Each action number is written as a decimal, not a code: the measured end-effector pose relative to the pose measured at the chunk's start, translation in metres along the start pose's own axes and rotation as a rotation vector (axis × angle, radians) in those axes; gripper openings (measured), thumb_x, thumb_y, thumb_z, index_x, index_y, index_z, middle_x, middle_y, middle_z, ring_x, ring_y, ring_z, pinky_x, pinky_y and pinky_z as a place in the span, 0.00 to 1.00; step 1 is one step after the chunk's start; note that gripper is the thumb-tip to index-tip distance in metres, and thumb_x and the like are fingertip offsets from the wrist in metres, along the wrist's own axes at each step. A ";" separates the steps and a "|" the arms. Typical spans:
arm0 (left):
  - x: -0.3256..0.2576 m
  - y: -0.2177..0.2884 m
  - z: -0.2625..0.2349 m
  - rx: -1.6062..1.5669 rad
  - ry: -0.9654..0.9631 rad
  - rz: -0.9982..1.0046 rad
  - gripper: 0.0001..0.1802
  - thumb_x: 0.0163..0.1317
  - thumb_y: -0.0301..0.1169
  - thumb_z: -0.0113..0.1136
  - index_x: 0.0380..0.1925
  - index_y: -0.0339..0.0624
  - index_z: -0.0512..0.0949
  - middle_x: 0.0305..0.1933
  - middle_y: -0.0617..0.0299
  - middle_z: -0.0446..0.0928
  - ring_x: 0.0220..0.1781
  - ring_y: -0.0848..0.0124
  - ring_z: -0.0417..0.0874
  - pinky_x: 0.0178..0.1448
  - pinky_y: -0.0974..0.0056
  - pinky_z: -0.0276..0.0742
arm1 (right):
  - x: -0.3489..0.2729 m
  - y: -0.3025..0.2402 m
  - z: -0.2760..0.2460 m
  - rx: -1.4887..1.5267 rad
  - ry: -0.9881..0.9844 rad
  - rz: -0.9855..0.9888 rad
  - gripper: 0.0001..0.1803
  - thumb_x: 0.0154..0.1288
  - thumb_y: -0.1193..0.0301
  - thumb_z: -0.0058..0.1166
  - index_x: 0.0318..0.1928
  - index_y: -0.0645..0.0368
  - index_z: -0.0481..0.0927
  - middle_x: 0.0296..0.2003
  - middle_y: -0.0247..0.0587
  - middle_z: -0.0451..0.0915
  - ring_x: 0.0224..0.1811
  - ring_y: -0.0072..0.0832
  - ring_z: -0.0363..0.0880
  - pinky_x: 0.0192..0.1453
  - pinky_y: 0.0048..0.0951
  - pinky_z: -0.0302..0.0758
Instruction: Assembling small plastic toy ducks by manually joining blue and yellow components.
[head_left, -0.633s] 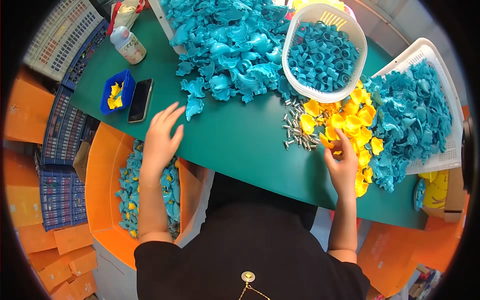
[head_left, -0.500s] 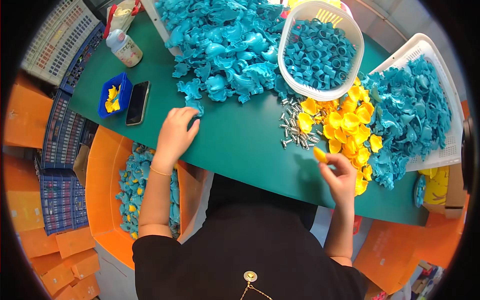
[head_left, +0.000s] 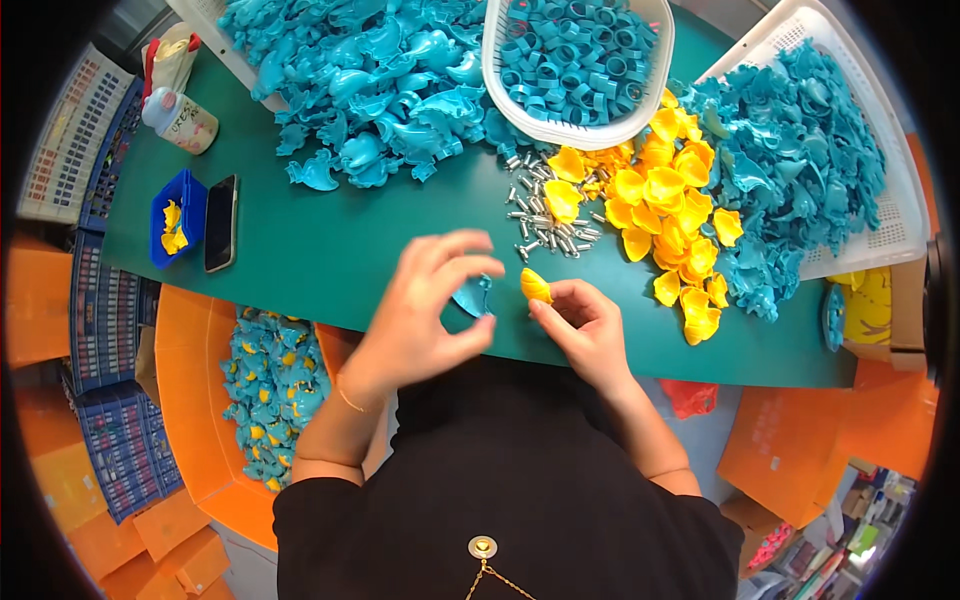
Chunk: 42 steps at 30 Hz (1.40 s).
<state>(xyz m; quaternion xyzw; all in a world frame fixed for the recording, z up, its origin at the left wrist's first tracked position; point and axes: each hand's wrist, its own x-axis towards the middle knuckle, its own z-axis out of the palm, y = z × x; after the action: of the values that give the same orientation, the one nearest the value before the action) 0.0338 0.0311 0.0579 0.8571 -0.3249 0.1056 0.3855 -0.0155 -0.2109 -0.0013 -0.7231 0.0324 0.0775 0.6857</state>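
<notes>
A curved teal plastic piece (head_left: 474, 297) sits between the thumb and fingers of my left hand (head_left: 425, 305), over the front part of the table. Just to its right, my right hand (head_left: 585, 328) pinches a yellow cupped plastic piece (head_left: 536, 285) between thumb and fingertips, its pointed end up. The two pieces are close but apart. Beyond my right hand lie small silver metal pins (head_left: 545, 232) and a heap of yellow cupped pieces (head_left: 665, 190). A large pile of teal pieces (head_left: 370, 90) covers the far left of the table.
Teal rings fill a white basket (head_left: 490, 75) at the back. A white tray (head_left: 905, 235) of teal parts stands at right. On the left are a blue box (head_left: 160, 225), a phone (head_left: 221, 224) and a bottle (head_left: 185, 122). An orange bin (head_left: 190, 400) holds teal-and-yellow pieces.
My left hand has moved right from the edge of the teal pile, bringing a teal piece with it. My right hand has come inward with the yellow piece. The view has shifted.
</notes>
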 end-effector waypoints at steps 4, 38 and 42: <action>-0.010 -0.032 0.000 0.122 -0.139 -0.046 0.29 0.51 0.29 0.76 0.56 0.44 0.83 0.58 0.55 0.85 0.51 0.56 0.85 0.58 0.55 0.82 | -0.006 -0.006 -0.002 0.035 0.020 0.013 0.09 0.72 0.77 0.67 0.50 0.65 0.85 0.42 0.34 0.88 0.44 0.17 0.84 0.50 0.19 0.79; -0.033 0.007 0.079 -0.040 0.028 -0.183 0.40 0.37 0.38 0.87 0.55 0.48 0.80 0.49 0.69 0.86 0.42 0.69 0.79 0.50 0.61 0.68 | -0.031 -0.014 0.004 0.100 0.017 0.147 0.11 0.75 0.73 0.65 0.50 0.70 0.87 0.40 0.38 0.90 0.42 0.18 0.85 0.47 0.24 0.83; -0.035 0.007 0.080 -0.045 0.023 -0.200 0.40 0.35 0.36 0.86 0.55 0.48 0.80 0.48 0.70 0.85 0.40 0.70 0.78 0.49 0.61 0.68 | -0.032 -0.018 0.004 0.027 0.002 0.138 0.12 0.74 0.71 0.66 0.48 0.69 0.88 0.36 0.38 0.91 0.39 0.17 0.85 0.45 0.24 0.81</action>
<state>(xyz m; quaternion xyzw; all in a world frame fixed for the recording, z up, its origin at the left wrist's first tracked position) -0.0027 -0.0142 -0.0071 0.8752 -0.2353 0.0692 0.4169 -0.0442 -0.2082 0.0213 -0.7099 0.0839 0.1233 0.6884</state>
